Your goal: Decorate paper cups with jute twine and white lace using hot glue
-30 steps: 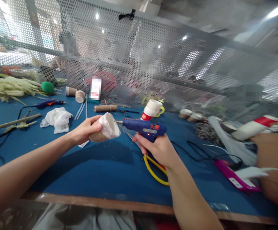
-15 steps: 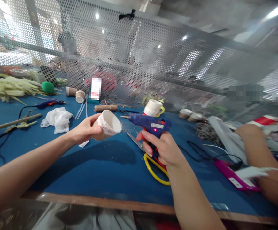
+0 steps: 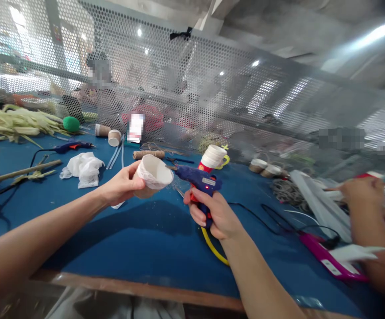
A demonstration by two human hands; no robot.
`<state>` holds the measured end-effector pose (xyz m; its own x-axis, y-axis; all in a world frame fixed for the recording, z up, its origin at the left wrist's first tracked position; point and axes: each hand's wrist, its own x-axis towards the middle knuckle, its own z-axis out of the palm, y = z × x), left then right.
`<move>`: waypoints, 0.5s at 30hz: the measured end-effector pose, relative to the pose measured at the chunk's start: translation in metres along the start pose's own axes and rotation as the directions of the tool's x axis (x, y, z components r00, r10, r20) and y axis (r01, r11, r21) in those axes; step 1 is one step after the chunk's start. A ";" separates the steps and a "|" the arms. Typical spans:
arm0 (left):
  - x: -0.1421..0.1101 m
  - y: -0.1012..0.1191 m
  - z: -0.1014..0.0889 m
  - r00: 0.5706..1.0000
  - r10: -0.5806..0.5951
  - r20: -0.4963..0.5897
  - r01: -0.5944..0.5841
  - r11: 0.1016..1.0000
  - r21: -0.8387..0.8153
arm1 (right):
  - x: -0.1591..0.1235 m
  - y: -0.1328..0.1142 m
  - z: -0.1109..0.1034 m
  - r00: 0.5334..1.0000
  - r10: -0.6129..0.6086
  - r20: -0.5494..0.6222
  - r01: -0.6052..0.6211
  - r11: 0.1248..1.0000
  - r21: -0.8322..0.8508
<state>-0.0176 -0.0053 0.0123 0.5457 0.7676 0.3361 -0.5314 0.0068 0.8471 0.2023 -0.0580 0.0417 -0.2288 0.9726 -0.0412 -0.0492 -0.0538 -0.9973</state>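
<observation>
My left hand (image 3: 126,184) grips a paper cup (image 3: 154,173) wrapped in white lace near its rim, with a brown lower part. The cup is tilted, its open mouth facing up and to the right. In my right hand (image 3: 212,212) is a blue hot glue gun (image 3: 197,176) with a small red light lit, fingers curled round the handle by the red trigger. Its nozzle is at the cup's right rim; whether it touches I cannot tell. Below the glue gun lie scissors with yellow handles (image 3: 214,250), partly hidden by my right hand.
A white lace cloth (image 3: 82,169), a second glue gun (image 3: 71,145) and a twine roll (image 3: 148,154) lie behind and left. Stacked white cups (image 3: 214,156) stand behind the glue gun. At right are a magenta power strip (image 3: 332,259), cords and another person's arm (image 3: 368,217).
My right hand has brought the glue gun left, closing the gap between its nozzle and the cup's rim. The cup stays in my left hand. The other person's hand at right has shifted.
</observation>
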 end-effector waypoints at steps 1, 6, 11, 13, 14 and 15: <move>0.000 0.000 0.001 1.000 -0.002 -0.011 0.002 1.000 -0.010 | 0.000 0.000 0.001 1.000 -0.005 -0.006 0.005 1.000 -0.018; 0.002 0.001 0.001 0.997 -0.030 -0.069 0.029 1.000 -0.003 | -0.003 -0.001 0.001 0.983 -0.165 -0.078 0.132 0.940 -0.314; 0.002 -0.002 -0.004 0.984 -0.092 -0.152 0.101 0.993 0.057 | -0.009 -0.007 -0.004 0.969 -0.208 -0.134 0.077 0.768 -0.636; 0.002 -0.004 -0.005 0.982 -0.112 -0.149 0.122 0.990 0.064 | -0.011 -0.010 -0.007 0.978 -0.191 -0.089 0.088 0.755 -0.650; 0.002 -0.004 -0.005 0.983 -0.123 -0.136 0.133 0.989 0.066 | -0.012 -0.011 -0.009 0.982 -0.183 -0.047 0.112 0.761 -0.639; 0.001 -0.004 -0.006 0.983 -0.137 -0.119 0.145 0.987 0.067 | -0.012 -0.011 -0.011 0.983 -0.185 -0.007 0.140 0.771 -0.621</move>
<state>-0.0184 -0.0008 0.0067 0.5322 0.8302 0.1659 -0.4022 0.0755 0.9124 0.2164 -0.0666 0.0528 -0.2087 0.9674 0.1433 0.5336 0.2354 -0.8123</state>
